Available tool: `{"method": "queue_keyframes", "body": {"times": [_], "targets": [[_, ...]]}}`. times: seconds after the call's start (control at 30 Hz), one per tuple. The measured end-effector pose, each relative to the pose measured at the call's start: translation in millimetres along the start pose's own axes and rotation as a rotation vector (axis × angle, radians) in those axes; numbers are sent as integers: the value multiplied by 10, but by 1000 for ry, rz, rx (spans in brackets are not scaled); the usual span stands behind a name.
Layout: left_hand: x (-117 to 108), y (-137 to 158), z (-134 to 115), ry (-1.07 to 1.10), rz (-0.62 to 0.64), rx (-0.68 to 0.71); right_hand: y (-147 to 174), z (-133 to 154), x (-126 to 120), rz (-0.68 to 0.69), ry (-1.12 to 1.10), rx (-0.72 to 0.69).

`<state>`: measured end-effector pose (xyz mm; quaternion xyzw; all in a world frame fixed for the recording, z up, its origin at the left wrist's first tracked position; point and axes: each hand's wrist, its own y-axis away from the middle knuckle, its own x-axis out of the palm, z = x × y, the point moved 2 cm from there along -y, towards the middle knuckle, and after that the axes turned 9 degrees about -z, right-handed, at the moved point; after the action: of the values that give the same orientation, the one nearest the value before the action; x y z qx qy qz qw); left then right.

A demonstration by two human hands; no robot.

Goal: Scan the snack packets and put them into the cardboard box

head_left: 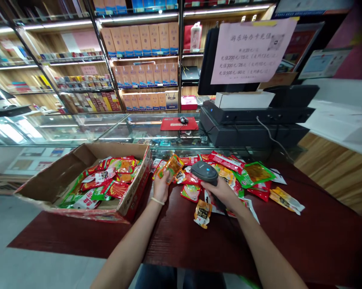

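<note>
In my left hand [162,187] is an orange and green snack packet [172,165], gripped near its lower end and tilted up. My right hand [221,192] is wrapped round the handle of a dark grey barcode scanner [204,171], whose head points toward the packet, a short gap apart. Beneath and around the scanner lies a pile of red, green and yellow snack packets [227,161]. A small yellow packet [203,213] lies nearest me, and another yellow packet [286,200] lies to the right of the pile.
Left of my hands stands an open cardboard box [140,170] holding several packets. Behind the dark red table [174,241] runs a glass counter [108,124] with a mouse [183,120] on a red pad. A monitor [209,60] and black register unit [253,132] stand at the back right.
</note>
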<state>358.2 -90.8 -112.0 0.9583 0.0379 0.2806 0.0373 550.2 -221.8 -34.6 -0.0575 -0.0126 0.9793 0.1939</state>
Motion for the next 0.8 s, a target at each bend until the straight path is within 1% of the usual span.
{"method": "queue_keyframes", "body": {"times": [0.07,0.17,0.23,0.33,0.43,0.5,0.57,0.6,0.67,0.73,0.8], "targets": [[68,80,-83,-181,12,165,-4,-10,-6,-22,4,33],[238,267,-326,-401,92,381,-29,-77,-48,-45,-39,40],[344,418,-589,-493,137,498,-50,-126,-75,-36,-51,42],[412,611,-1109,-605,185,670,-60,-148,-89,-32,-41,42],[323,657,-1679,-734,171,864,-39,-120,-65,-16,-21,24],[179,566,-2020,-782,105,989,-23,-111,-47,-17,-21,24],[-11,389,-2286,-819,13,1106,-16,-119,-30,-17,-23,39],[-112,279,-2378,-866,-21,1140,-16,-126,-23,-20,-21,48],[-305,43,-2470,-1050,-25,1137,-18,-134,-8,-25,-14,54],[-476,-163,-2458,-1264,15,1037,-19,-128,7,-32,-13,55],[-608,-298,-2393,-1399,51,891,-18,-115,22,-37,-21,58]]}}
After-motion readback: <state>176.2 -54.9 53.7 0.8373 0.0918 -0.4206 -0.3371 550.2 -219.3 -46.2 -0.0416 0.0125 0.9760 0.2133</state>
